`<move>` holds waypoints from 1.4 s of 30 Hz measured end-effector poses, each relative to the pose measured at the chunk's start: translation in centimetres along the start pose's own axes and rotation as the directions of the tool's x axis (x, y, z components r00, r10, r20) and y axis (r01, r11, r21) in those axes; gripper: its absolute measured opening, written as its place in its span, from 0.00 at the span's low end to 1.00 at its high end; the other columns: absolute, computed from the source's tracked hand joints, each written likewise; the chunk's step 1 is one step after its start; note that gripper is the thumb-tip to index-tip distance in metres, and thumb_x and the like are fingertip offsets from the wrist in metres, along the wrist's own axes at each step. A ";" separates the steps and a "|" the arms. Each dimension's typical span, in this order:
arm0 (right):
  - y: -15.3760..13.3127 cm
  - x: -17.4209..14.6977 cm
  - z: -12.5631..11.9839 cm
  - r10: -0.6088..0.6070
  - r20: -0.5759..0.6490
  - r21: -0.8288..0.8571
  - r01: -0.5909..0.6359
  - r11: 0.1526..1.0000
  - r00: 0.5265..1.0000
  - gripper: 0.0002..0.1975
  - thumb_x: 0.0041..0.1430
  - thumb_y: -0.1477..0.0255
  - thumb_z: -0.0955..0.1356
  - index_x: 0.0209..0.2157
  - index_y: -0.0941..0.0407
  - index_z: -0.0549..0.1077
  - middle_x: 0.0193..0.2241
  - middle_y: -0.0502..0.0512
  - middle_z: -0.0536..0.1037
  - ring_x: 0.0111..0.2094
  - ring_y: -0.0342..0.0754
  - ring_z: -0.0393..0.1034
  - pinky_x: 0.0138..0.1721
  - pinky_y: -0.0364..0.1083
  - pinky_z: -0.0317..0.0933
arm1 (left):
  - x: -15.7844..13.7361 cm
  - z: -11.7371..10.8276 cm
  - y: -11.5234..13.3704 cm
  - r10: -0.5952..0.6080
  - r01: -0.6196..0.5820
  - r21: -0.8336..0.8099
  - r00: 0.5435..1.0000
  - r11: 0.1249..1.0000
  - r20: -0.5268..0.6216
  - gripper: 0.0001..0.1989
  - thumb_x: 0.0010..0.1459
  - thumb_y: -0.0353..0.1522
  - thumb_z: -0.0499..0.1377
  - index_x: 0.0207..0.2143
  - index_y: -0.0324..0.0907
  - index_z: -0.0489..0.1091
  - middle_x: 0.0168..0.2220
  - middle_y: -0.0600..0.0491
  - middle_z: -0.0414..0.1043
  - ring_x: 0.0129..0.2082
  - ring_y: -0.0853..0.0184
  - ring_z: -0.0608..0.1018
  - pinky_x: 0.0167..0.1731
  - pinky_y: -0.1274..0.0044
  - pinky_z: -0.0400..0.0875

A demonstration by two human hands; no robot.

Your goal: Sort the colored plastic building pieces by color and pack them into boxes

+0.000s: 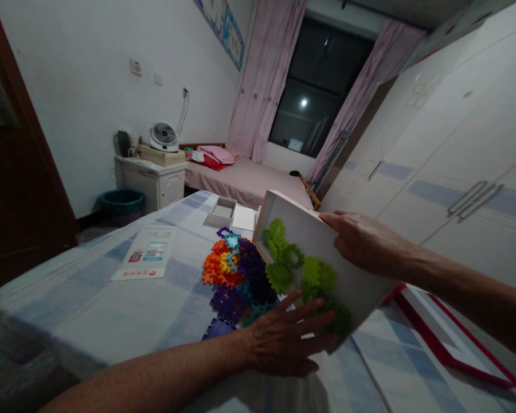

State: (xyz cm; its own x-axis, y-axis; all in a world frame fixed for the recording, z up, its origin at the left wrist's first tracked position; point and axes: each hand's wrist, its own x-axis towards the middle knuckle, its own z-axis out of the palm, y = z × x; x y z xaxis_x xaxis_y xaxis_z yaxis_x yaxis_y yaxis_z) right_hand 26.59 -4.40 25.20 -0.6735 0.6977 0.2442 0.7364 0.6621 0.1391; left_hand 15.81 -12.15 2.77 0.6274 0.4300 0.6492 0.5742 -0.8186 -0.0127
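Observation:
My right hand grips the upper edge of a shallow white box, which is tilted on its side over the table. Several lime-green plastic gear pieces lie inside it. With fingers spread, my left hand is at the box's lower side, in front of some green pieces; whether it touches them I cannot tell. Left of the box is a heap of gear pieces: orange, dark purple, some yellow and teal. The tilted box hides part of the heap.
A small open box and a white card are at the table's far edge. A printed sheet lies left on the checked tablecloth. A red-edged box lid or tray is at the right. Beyond stands a bed.

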 end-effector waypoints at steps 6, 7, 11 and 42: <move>-3.8 -1.6 1.2 -0.081 0.011 -0.422 0.078 0.903 0.997 0.25 0.58 0.84 0.56 0.57 0.62 0.61 0.50 0.65 0.70 0.43 0.53 0.71 0.34 0.48 0.67 | -0.6 0.2 -1.4 -0.008 -0.004 0.241 0.999 0.971 0.046 0.23 0.64 0.40 0.47 0.59 0.42 0.59 0.66 0.48 0.51 0.66 0.56 0.51 0.63 0.58 0.45; -4.1 -1.8 1.6 -0.109 -0.008 -0.449 0.094 0.889 0.994 0.26 0.58 0.84 0.56 0.58 0.62 0.59 0.52 0.66 0.69 0.45 0.54 0.69 0.36 0.48 0.68 | -0.6 0.1 -1.5 -0.018 0.002 0.256 0.998 0.967 0.061 0.23 0.64 0.40 0.47 0.59 0.42 0.59 0.66 0.48 0.52 0.66 0.57 0.51 0.63 0.58 0.45; -4.6 -2.4 3.6 -0.202 -0.059 -0.533 0.140 0.834 0.978 0.27 0.59 0.83 0.57 0.61 0.63 0.56 0.56 0.67 0.65 0.49 0.56 0.65 0.42 0.50 0.67 | -0.7 0.0 -2.1 -0.076 0.054 0.276 0.994 0.960 0.073 0.23 0.64 0.40 0.47 0.58 0.41 0.60 0.64 0.48 0.55 0.66 0.58 0.52 0.63 0.60 0.45; 13.6 -21.4 8.4 0.758 -0.346 0.368 -0.663 0.652 0.554 0.34 0.50 0.65 0.57 0.59 0.61 0.62 0.53 0.64 0.70 0.53 0.59 0.67 0.55 0.54 0.60 | -1.7 2.4 -3.4 -0.226 0.256 0.240 0.963 0.936 -0.148 0.13 0.60 0.39 0.55 0.43 0.43 0.71 0.55 0.51 0.69 0.63 0.60 0.60 0.65 0.61 0.39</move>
State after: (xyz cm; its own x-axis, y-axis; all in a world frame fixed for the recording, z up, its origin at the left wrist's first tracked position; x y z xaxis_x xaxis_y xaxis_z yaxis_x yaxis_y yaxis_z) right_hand 50.51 -8.02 13.83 0.2073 0.7934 0.5723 0.9029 0.0701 -0.4241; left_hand 14.09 -9.21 -0.11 0.3967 0.5425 0.7405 0.8248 -0.5647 -0.0282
